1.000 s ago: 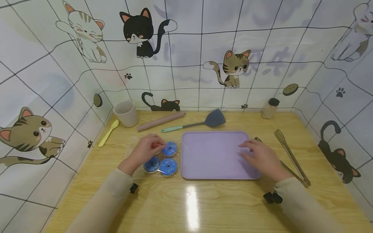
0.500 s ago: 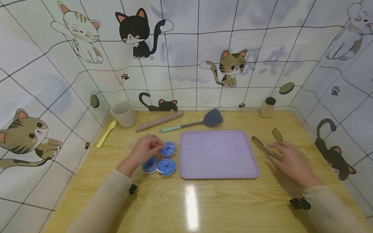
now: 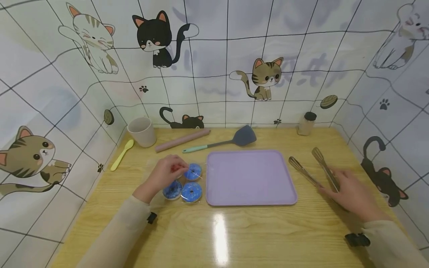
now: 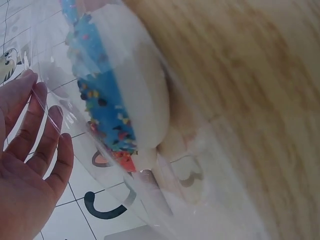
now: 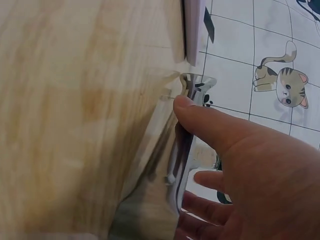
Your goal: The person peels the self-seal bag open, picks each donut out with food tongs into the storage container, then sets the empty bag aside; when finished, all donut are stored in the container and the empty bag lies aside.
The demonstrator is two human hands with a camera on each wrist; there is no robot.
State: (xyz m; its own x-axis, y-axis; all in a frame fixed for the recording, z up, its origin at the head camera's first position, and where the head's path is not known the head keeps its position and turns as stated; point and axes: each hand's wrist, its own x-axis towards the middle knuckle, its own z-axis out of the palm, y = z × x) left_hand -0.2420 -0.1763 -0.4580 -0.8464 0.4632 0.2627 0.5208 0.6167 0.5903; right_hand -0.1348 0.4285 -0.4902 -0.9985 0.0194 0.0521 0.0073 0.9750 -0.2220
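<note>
My left hand [image 3: 164,173] is over a clear plastic bag [image 4: 210,150], thumb and index finger pinching its film. Inside are blue doughnuts [image 3: 191,192] with sprinkles and a red one [image 3: 175,168], partly hidden by that hand. A blue doughnut [image 4: 102,100] shows its white side close up in the left wrist view. At the right, my right hand [image 3: 353,195] grips metal tongs [image 3: 326,169], thumb on one arm and fingers around the other. Their two whisk-shaped ends stand spread apart, pointing toward the wall. Part of the tongs' rear is hidden by the hand.
A lilac tray [image 3: 249,178] lies between the hands. Behind it are a spatula [image 3: 244,136], a rolling pin [image 3: 182,140], a cup [image 3: 142,132], a yellow spoon [image 3: 122,155] and a black-lidded jar [image 3: 306,124]. Cat-printed walls surround the table [image 3: 268,234].
My right hand has moved from over the tray's right side out to the tongs and taken hold of them. The left hand has stayed at the bag.
</note>
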